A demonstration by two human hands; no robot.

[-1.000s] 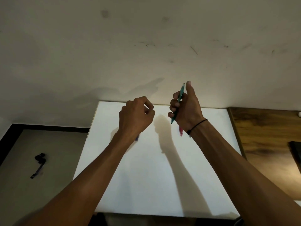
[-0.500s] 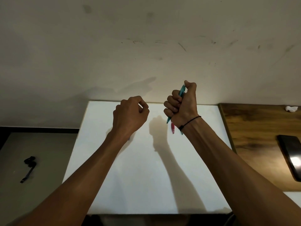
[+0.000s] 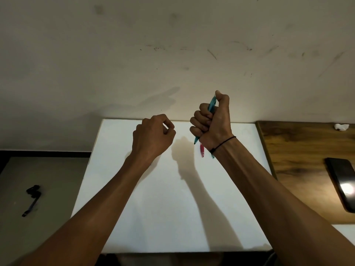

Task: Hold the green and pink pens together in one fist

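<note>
Thumb now curled over the teal pen (image 3: 212, 105), the right hand (image 3: 213, 125) grips it upright above the tabletop (image 3: 153, 208), left hand (image 3: 151, 135) clenched empty; likely clicking, uncapping next.

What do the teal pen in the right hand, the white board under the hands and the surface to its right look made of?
The teal pen, gripped by the right hand, looks like translucent glossy plastic. The white board is smooth and matte, perhaps laminate or painted wood; the look leaves it open. The brown surface shows wood grain: wood or wood-look laminate.
</note>
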